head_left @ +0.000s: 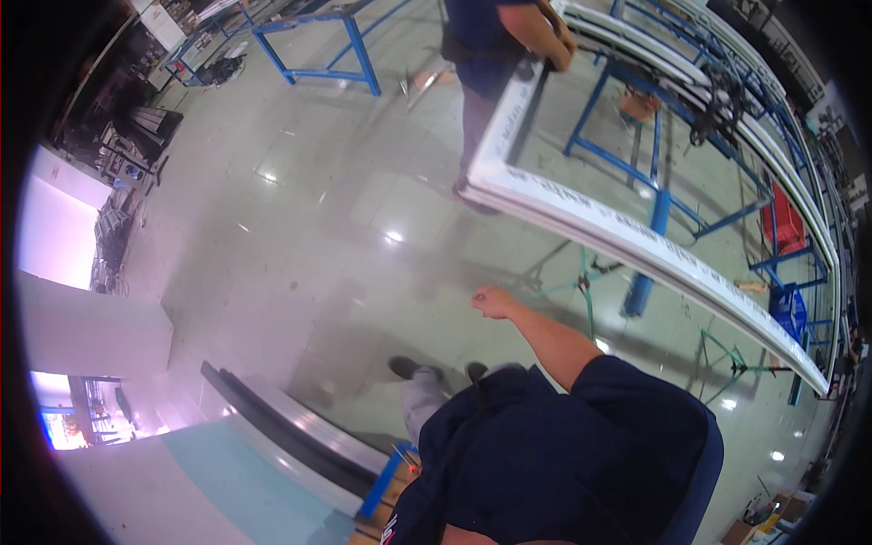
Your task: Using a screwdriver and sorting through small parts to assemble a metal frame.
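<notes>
My right hand (491, 302) hangs over the floor in front of me, its fingers curled closed, and I see nothing in it. The nearest thing to it is a large white window or door frame (627, 229), which runs from the middle to the far right and stays apart from the hand. My left hand is out of view; only a bit of skin shows below the dark left sleeve at the lower edge. Another person's hands (560, 53) are at the far corner of the white frame.
Blue metal stands (656, 213) are under the frame, with green tripod stands (584, 282) near its close side. A blue trestle (363, 64) stands far left. Dark and silver profiles (291, 431) lie at lower left beside a white and pale green surface (227, 472). A red bin (788, 221) is at right.
</notes>
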A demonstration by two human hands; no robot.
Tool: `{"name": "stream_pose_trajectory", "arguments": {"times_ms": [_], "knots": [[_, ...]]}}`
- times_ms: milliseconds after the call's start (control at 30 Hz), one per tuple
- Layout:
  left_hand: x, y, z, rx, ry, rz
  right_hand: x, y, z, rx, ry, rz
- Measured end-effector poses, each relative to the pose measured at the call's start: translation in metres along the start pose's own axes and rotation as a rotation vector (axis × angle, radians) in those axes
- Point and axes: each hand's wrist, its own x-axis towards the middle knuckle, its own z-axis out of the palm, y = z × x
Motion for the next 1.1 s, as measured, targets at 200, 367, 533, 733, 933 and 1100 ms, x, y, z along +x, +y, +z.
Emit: {"name": "stream_pose_trajectory", "arguments": {"times_ms": [200,367,533,733,933,1100], "knots": [[0.190,-0.002,-0.096,-0.080,0.051,0.217,0.114,-0.012,0.000,-0.169,0.024,0.270],[0.362,0.038,-0.238,-0.072,0.059,0.467,0.133,-0.015,0.016,-0.168,-0.309,0.880],[0.521,0.113,-0.400,-0.701,-0.237,0.020,0.200,-0.068,0.008,0.064,-0.103,0.536],[0.746,0.265,-0.615,-0.791,-0.064,-0.257,0.325,-0.076,0.021,-0.174,-0.059,0.373],[0.856,0.442,-0.722,-0.776,-0.084,-0.208,0.418,-0.030,-0.006,-0.242,-0.008,0.071],[0.914,0.579,-0.758,-0.682,-0.274,-0.147,0.613,-0.048,-0.097,-0.037,0.005,0.849]]}}
